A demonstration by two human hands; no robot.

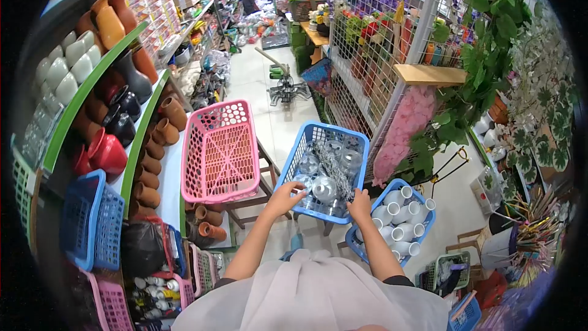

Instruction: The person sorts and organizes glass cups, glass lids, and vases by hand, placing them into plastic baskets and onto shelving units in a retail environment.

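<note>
A blue plastic basket point(362, 147) in front of me holds several clear glass vases point(324, 189). Across them lies a grey, fluffy duster point(334, 168). At the basket's near left side, my left hand point(285, 200) has its fingers curled on the edge of a glass vase point(303, 181). My right hand point(360, 207) is at the near right rim, its fingers closed around the near end of the duster; the grip itself is partly hidden.
Left of the basket, a pink basket point(252, 147) rests on a wooden stand. To the right, another blue basket point(350, 239) holds several white vases point(404, 214). Shelves with clay pots point(147, 195) line the left; a wire rack point(367, 55) stands right. A green-and-black object point(285, 83) is on the floor.
</note>
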